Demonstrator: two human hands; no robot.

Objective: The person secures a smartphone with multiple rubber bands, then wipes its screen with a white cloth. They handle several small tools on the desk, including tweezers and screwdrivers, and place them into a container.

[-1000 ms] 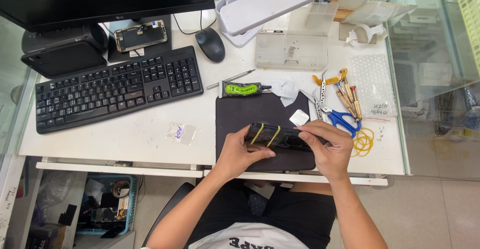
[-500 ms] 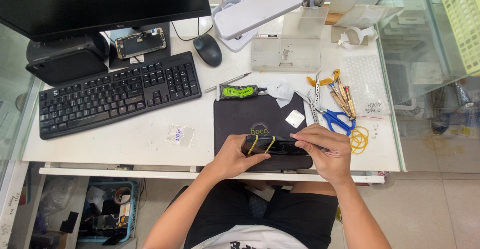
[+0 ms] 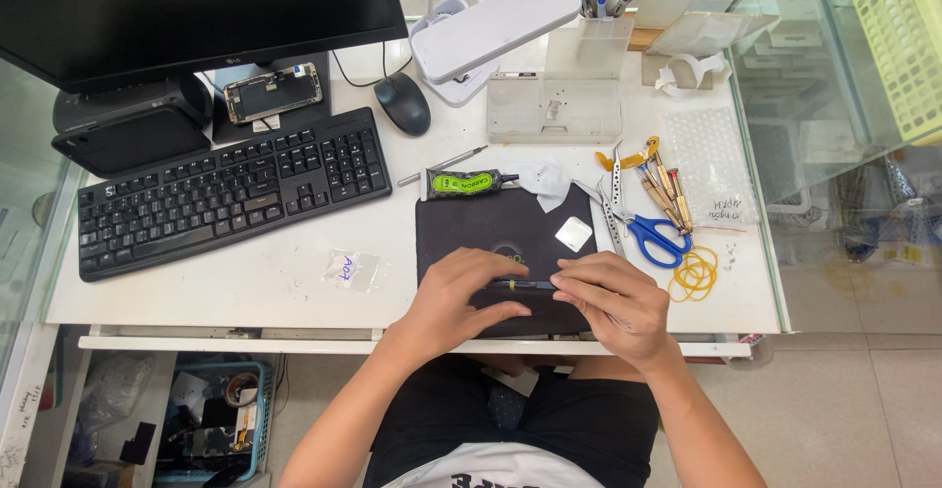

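Lying flat on the black mat [image 3: 491, 228] at the desk's near edge, the dark phone [image 3: 520, 302] runs left-right between your left hand [image 3: 461, 297] and right hand [image 3: 613, 302], both clamped on it.

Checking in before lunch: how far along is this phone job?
Yellow rubber bands already wrap the dark phone on the black mat. Left hand steadies it while right hand pinches its top edge. Spare yellow bands and blue-handled scissors lie unused alongside.
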